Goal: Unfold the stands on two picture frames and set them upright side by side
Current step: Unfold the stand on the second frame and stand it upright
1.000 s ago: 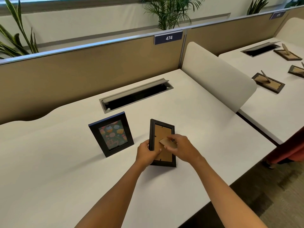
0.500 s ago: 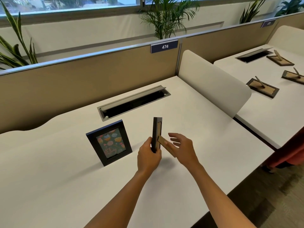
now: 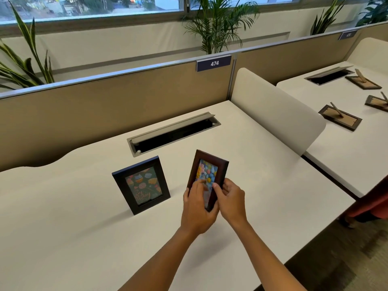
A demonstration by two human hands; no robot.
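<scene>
Your left hand (image 3: 197,208) and right hand (image 3: 230,201) pinch the brown frame (image 3: 207,173), long axis upright, just right of the black frame (image 3: 141,184).

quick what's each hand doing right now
Left hand: closed on the lower left of the brown picture frame, fingers across its front.
Right hand: closed on the same frame's lower right edge.

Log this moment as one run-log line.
step: placing second frame | left hand + right hand: gripping brown wooden picture frame, picture facing camera | black picture frame: upright on white desk
</scene>
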